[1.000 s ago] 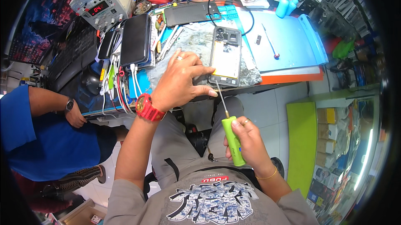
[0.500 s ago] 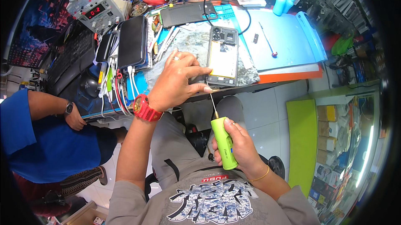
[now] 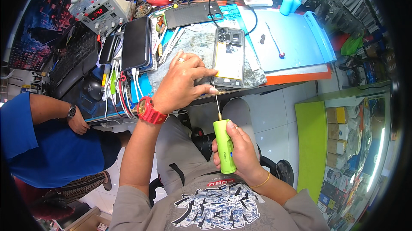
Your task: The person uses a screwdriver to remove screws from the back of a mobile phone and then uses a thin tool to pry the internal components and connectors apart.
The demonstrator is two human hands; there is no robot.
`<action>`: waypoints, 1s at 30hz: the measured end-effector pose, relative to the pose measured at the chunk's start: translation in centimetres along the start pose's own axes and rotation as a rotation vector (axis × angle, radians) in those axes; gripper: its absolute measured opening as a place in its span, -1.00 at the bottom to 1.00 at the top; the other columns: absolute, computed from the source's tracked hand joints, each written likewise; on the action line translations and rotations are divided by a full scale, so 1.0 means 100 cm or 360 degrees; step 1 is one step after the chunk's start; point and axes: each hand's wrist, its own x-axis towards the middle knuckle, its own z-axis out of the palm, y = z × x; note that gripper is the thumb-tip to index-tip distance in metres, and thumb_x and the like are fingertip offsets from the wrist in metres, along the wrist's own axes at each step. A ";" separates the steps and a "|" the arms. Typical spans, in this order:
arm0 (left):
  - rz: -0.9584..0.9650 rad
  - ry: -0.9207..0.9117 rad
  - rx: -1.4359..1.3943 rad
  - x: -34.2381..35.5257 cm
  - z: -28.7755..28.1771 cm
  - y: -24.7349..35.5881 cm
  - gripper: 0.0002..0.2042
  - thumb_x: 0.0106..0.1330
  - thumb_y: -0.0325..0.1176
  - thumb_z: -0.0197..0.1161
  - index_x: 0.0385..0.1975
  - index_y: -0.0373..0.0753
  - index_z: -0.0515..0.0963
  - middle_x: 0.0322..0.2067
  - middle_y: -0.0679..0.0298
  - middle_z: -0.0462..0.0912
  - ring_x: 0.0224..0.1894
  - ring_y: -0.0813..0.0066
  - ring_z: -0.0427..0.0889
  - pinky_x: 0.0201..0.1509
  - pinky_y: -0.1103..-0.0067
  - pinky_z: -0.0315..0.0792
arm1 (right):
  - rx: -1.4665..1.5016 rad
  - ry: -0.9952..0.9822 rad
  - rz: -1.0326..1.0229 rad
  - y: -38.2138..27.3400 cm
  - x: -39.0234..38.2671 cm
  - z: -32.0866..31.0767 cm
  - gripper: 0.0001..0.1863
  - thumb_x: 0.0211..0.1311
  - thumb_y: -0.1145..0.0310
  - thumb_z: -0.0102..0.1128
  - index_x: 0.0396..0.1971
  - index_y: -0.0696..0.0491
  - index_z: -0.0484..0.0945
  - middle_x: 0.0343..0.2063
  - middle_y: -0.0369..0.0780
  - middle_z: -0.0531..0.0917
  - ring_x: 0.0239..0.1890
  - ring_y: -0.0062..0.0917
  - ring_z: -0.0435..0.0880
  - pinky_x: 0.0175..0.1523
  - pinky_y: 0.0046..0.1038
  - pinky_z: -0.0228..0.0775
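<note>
A phone with its back off (image 3: pixel 238 61) lies on the stone-like mat (image 3: pixel 195 37), its camera end pointing away and a pale, yellow-edged battery (image 3: pixel 226 68) exposed. My left hand (image 3: pixel 184 78) is at its lower left edge. The index fingertip rests by the battery, and the thumb is stretched out below, close to a thin metal shaft; finger and thumb are apart. That shaft belongs to a green cordless pen-like tool (image 3: pixel 225 147), gripped in my right hand (image 3: pixel 242 151) in front of the bench. The shaft's far tip meets the phone's lower left corner; exact contact is unclear.
Left of the mat are a dark phone (image 3: pixel 135 44), charging cables (image 3: pixel 118 85) and a bench power supply (image 3: pixel 98 12). A small screwdriver (image 3: pixel 276 42) lies on the blue mat (image 3: pixel 296 55) at right. A seated co-worker's hand (image 3: pixel 78 121) is at the bench's left edge.
My right hand has shifted slightly left with the green tool, so it stands more upright. My left hand and the opened phone stay in place. The power supply's reading has changed.
</note>
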 end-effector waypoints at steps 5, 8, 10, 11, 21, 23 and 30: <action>-0.0002 -0.0023 -0.0002 0.000 -0.003 0.001 -0.53 0.15 -0.06 0.69 0.05 -0.09 0.87 -0.15 0.25 0.66 0.19 0.13 0.62 0.64 -0.12 0.19 | -0.0046 0.0017 0.0046 -0.003 -0.004 -0.001 -0.53 0.82 -0.10 -0.14 0.07 0.04 0.47 -0.40 -0.14 0.68 -0.58 -0.44 0.72 -0.52 -0.38 0.64; -0.0001 -0.0009 0.0042 0.000 0.000 0.001 -0.52 0.14 -0.04 0.69 0.05 -0.09 0.87 -0.16 0.26 0.66 0.19 0.13 0.62 0.64 -0.12 0.18 | -0.0028 0.0007 0.0036 -0.003 -0.005 -0.004 -0.53 0.82 -0.10 -0.14 0.07 0.05 0.47 -0.40 -0.14 0.68 -0.57 -0.43 0.72 -0.51 -0.38 0.64; -0.0015 0.0006 0.0032 -0.001 0.000 0.003 -0.51 0.14 -0.04 0.69 0.06 -0.09 0.86 -0.16 0.26 0.65 0.19 0.13 0.63 0.64 -0.12 0.18 | -0.0019 -0.0001 0.0022 -0.001 -0.005 -0.006 -0.53 0.82 -0.10 -0.14 0.07 0.05 0.48 -0.40 -0.14 0.68 -0.58 -0.43 0.72 -0.52 -0.38 0.64; -0.0023 0.0013 0.0027 -0.001 0.000 0.004 -0.51 0.14 -0.04 0.69 0.06 -0.09 0.86 -0.17 0.26 0.65 0.19 0.13 0.63 0.64 -0.12 0.18 | -0.0023 0.0004 0.0015 -0.002 -0.005 -0.007 -0.52 0.82 -0.10 -0.14 0.07 0.06 0.48 -0.41 -0.14 0.68 -0.58 -0.43 0.72 -0.52 -0.38 0.64; 0.0000 -0.0012 0.0040 0.000 -0.002 0.004 -0.50 0.14 -0.07 0.69 0.08 -0.09 0.85 -0.16 0.27 0.63 0.18 0.15 0.62 0.65 -0.10 0.17 | -0.0046 -0.0033 0.0013 -0.005 -0.003 -0.010 -0.51 0.80 -0.12 -0.09 0.05 0.06 0.46 -0.41 -0.15 0.69 -0.60 -0.45 0.72 -0.53 -0.39 0.63; 0.0002 -0.0019 0.0022 0.001 -0.003 0.005 -0.49 0.10 -0.14 0.71 0.10 -0.08 0.85 -0.16 0.29 0.63 0.16 0.20 0.62 0.66 -0.11 0.16 | -0.0054 -0.0042 0.0001 -0.005 -0.001 -0.011 -0.51 0.79 -0.13 -0.08 0.05 0.06 0.46 -0.41 -0.15 0.69 -0.60 -0.46 0.72 -0.53 -0.39 0.64; -0.0054 0.0011 0.0017 0.000 -0.003 0.009 -0.54 0.16 -0.17 0.69 0.08 -0.11 0.84 -0.15 0.28 0.65 0.17 0.18 0.63 0.68 -0.11 0.09 | -0.0019 -0.0061 -0.0086 -0.005 0.006 -0.014 -0.53 0.78 -0.12 -0.04 0.03 0.05 0.44 -0.38 -0.17 0.69 -0.58 -0.49 0.72 -0.52 -0.41 0.62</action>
